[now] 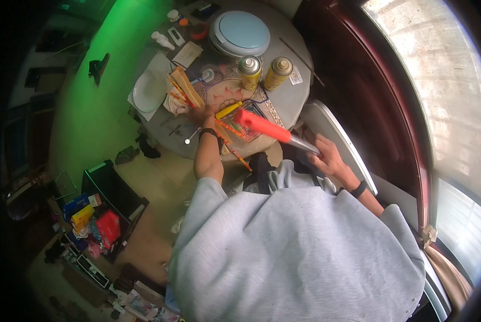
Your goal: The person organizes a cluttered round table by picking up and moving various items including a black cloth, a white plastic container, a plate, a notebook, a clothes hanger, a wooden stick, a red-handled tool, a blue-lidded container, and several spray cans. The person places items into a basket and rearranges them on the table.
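Note:
My right hand (pixel 325 155) grips the metal shaft of a tool with a red handle (pixel 264 126). The red end points over the table, slightly blurred; the tool's near end is hidden by my fingers. My left hand (pixel 203 116) is closed around a wooden strip (pixel 187 86) that slants across the table's near side. Thin orange-and-yellow patterned strips (pixel 238 155) run along the wood and out past my hand. Just right of that hand lies a yellow tool (pixel 228 110), perhaps a cutter. A bunched white cloth (pixel 175 105) sits beside the wood.
The round table (pixel 164 135) carries two spray cans (pixel 278 72), a light-blue lidded container (pixel 242 34), a white plate (pixel 148 91) and a thin rod (pixel 300 60). A white chair (pixel 341 137) stands at the right. On the left floor, a black box (pixel 111 189) stands near colourful packages (pixel 107 229).

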`<state>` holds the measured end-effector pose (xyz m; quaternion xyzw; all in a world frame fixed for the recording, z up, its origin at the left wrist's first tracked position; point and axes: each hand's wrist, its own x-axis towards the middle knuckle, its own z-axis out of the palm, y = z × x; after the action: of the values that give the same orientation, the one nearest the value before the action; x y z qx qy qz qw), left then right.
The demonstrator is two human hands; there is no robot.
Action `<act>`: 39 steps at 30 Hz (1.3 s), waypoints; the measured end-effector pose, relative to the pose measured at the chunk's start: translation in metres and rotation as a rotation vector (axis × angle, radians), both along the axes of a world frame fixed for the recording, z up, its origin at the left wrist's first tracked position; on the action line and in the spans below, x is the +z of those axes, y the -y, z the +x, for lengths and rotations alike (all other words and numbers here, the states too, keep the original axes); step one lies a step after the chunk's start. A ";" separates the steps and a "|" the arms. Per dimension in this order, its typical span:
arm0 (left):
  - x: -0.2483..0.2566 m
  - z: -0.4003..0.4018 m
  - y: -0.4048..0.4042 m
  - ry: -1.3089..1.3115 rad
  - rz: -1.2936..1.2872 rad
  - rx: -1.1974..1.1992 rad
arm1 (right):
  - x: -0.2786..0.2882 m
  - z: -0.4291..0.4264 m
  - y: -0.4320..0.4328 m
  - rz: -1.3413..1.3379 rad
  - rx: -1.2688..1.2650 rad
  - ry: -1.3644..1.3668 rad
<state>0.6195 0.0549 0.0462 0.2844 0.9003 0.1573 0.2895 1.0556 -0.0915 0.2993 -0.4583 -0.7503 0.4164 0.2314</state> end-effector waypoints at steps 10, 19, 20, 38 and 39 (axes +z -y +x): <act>-0.026 -0.017 0.039 0.202 0.527 -0.011 | 0.012 -0.031 -0.049 -0.035 0.127 -0.103; 0.062 -0.040 0.074 0.648 0.764 0.180 | 0.016 -0.068 -0.055 -0.068 0.473 -0.196; 0.074 -0.042 0.078 0.671 0.785 0.191 | 0.012 -0.075 -0.052 -0.115 0.478 -0.219; 0.216 -0.077 0.124 1.030 1.012 0.344 | 0.013 -0.159 -0.041 -0.720 0.453 -0.738; 0.217 -0.071 0.131 1.021 1.021 0.340 | 0.018 -0.164 -0.038 -0.816 0.417 -0.785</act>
<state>0.5486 -0.0758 0.2628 0.1317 0.5000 0.7117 0.4756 0.8919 -0.0534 0.3169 -0.1656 -0.4628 0.8452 0.2101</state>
